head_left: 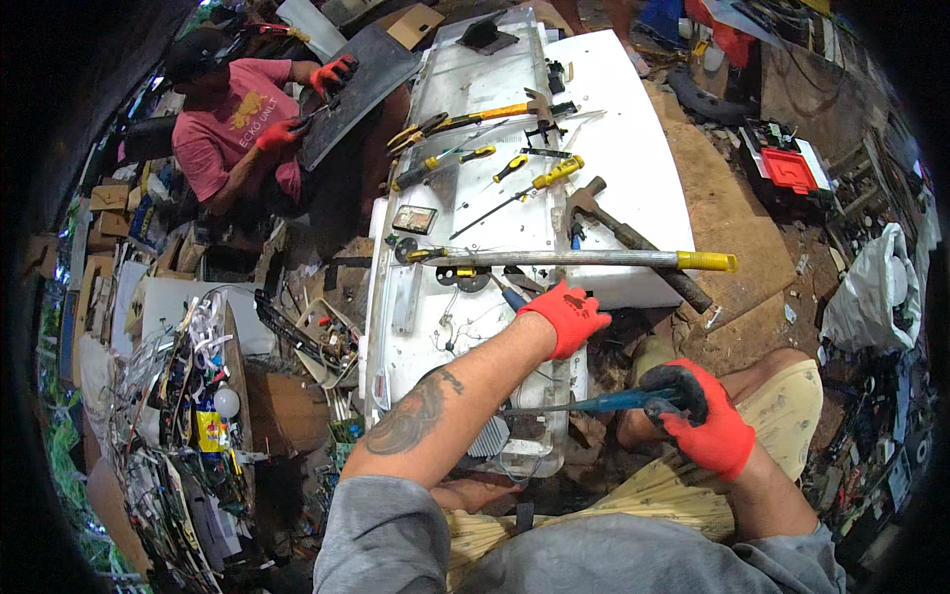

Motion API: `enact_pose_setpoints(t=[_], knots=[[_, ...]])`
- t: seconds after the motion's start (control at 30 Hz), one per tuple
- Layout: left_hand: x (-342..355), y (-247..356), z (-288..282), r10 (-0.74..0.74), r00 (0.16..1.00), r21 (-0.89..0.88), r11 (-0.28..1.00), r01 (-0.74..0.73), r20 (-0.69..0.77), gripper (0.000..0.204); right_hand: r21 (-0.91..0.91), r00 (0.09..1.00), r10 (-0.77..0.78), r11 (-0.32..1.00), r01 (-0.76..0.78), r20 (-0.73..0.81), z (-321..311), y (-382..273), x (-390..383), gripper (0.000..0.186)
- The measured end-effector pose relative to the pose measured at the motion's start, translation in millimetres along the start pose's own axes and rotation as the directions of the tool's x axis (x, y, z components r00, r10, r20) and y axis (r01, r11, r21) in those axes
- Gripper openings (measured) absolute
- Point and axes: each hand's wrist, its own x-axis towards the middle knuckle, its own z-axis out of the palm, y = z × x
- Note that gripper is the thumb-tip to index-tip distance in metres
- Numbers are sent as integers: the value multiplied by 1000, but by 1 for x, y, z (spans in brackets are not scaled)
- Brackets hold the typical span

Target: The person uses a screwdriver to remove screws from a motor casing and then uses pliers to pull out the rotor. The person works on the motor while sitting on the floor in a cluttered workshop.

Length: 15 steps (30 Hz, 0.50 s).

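Note:
My right hand (708,416), in a red glove with dark palm and fingertips, is closed round a blue-handled screwdriver (623,401). Its thin shaft points left over the near end of the white panel (465,337). My left hand (569,319), also red-gloved, reaches across the panel with bent fingers; what they hold, if anything, is hidden. Just left of it lies a dark blue handle (512,297) beside thin loose wires (450,337). Beyond the left hand, a long metal tube with a yellow grip (708,261) lies across the panel. A hammer (633,238) rests partly under it.
Yellow-and-black screwdrivers (559,172) and another hammer (539,107) lie farther up the panel. At the far left a person (242,124) in red gloves handles a dark flat panel (361,89). Scrap heaps (198,426), a white sack (876,297) and cardboard (742,247) surround me.

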Motion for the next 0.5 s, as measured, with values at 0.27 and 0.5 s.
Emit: enact_pose_setpoints(t=[0.27, 0.5], knots=[[-9, -16, -3, 203, 874, 235, 966, -106, -441, 42, 5, 1000, 21, 1000, -21, -7, -1, -8, 0, 40], [-46, -33, -12, -54, 638, -48, 999, 26, -768, 49, 58, 999, 40, 997, -41, 20, 1, -8, 0, 42]])
